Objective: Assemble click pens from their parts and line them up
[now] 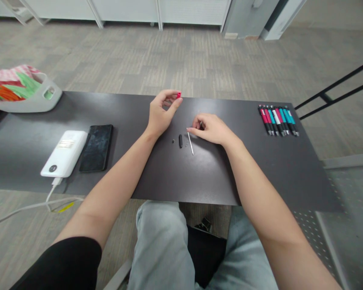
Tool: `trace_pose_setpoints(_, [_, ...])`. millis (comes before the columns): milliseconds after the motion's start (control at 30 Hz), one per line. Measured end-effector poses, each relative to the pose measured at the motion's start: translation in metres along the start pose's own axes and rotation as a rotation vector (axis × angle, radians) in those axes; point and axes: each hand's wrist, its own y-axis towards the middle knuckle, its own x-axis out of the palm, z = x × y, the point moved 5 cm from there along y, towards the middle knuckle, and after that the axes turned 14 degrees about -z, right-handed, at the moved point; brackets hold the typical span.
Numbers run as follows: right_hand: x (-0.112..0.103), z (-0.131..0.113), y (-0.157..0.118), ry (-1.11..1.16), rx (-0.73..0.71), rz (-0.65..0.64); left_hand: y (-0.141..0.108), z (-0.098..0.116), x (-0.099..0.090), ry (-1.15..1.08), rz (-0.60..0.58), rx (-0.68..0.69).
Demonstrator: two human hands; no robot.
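My left hand [161, 114] is raised over the far edge of the dark table, its fingers closed around a red pen barrel [178, 95]. Only the end of that barrel shows past the fingertips. My right hand [214, 129] rests lower on the table, thumb and finger pinched at the upper end of a thin silver pen refill [190, 144]. To the left of the refill are a tiny spring [186, 143], a black pen grip [180, 141] and a small metal pen tip [173, 141].
Several red, teal and white pens [278, 120] lie in a row at the right. On the left are a black phone [96, 148], a white power bank [65, 153] with a cable [51, 193], and a white basket [45, 98] of colourful items. The table's front edge [199, 202] borders my lap.
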Motion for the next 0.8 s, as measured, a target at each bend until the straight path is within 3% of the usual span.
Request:
trace_pose_setpoints(100, [0.003,-0.009,-0.004,-0.115,0.005,-0.1,-0.004,0.018,0.002,0.133,-0.077,0.082])
trace_pose_setpoints(233, [-0.002,-0.007,-0.006,-0.15,0.014,-0.119,-0.006,0.032,0.01,0.203,-0.161,0.189])
trace_pose_setpoints(533, [-0.035,0.02,-0.022,-0.196,0.229,-0.09,-0.008,0.029,0.014,0.175,-0.16,0.155])
trace_pose_setpoints(800, [-0.029,0.007,-0.025,-0.279,0.286,-0.161,-0.01,0.031,0.015,0.245,-0.206,0.228])
